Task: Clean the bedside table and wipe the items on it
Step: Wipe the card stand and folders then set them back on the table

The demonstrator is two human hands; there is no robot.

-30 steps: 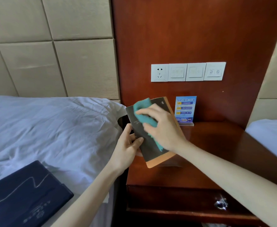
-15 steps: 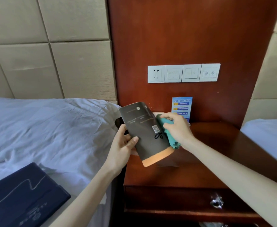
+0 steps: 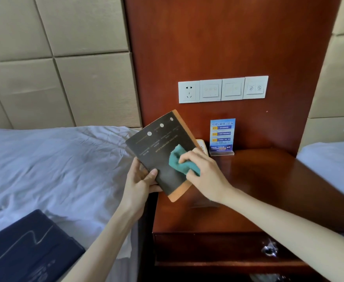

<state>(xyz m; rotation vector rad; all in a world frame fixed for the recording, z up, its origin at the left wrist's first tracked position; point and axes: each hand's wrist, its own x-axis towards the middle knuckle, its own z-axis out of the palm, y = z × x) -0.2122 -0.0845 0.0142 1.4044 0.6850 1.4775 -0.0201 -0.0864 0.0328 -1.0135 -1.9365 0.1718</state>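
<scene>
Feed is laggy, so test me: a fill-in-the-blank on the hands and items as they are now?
1. The left hand grips the dark booklet; the right hand presses a teal ____ on it.
2. The blue sign card stands on the bedside ____.
3. The navy folder lies on the ____.
Missing: cloth, table, bed.

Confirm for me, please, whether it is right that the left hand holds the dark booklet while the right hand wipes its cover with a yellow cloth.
Not quite: the cloth is teal, not yellow, as the head view shows. The left hand does hold the dark booklet while the right hand wipes its cover.
</scene>
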